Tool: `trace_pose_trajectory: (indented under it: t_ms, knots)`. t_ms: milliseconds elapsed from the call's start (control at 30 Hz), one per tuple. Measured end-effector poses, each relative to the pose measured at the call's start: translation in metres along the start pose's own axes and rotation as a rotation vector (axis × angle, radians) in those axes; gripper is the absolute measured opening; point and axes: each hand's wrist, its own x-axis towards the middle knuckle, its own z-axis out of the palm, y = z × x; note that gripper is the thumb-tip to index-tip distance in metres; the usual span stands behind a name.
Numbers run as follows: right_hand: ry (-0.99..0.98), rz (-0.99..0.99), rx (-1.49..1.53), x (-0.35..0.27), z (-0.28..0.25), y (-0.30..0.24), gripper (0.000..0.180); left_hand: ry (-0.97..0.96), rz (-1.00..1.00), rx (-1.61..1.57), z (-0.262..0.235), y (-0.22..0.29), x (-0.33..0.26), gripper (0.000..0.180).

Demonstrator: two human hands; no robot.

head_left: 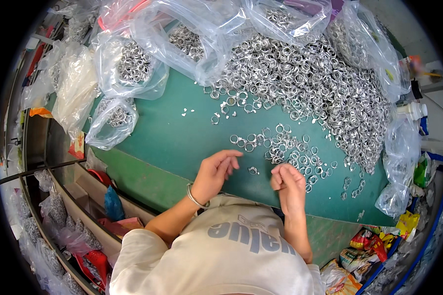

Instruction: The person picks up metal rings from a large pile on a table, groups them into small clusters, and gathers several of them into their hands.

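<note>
My left hand (216, 171) hovers over the near side of the green table (167, 137). Its index finger stretches to the right, the other fingers bend loosely, and I see nothing in it. To the right, my right hand (289, 181) has its fingers curled and thumb drawn in; whatever may be between the fingertips is hidden. One silver-coloured metal ring (253, 170) lies on the table between the hands. Just beyond my right hand spreads a loose group of rings (280, 142). A big heap of similar rings (305, 73) covers the far right of the table.
Clear plastic bags of rings (134, 61) stand along the far left edge, with a smaller bag (114, 120) nearer. Small white bits (186, 113) lie on the tabletop. Compartments with bags (56, 211) are at the left; colourful packages (364, 246) sit below the right edge.
</note>
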Motion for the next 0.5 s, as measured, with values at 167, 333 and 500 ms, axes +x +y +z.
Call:
trace_pose_trajectory:
  t_ms: [167,333,500]
  knots:
    - [0.139,-0.549,-0.986,0.015,0.019,-0.005,0.010,0.251,0.294,0.779,0.019,0.015,0.022,0.027]
    - [0.163,-0.592,-1.087,0.020,0.023,-0.015,0.009,0.177,0.318,0.837,0.015,0.005,0.040,0.032]
    - [0.131,-0.297,-0.737,0.016,-0.007,-0.019,0.011,0.050,-0.105,-0.178,0.003,0.020,0.031,0.014]
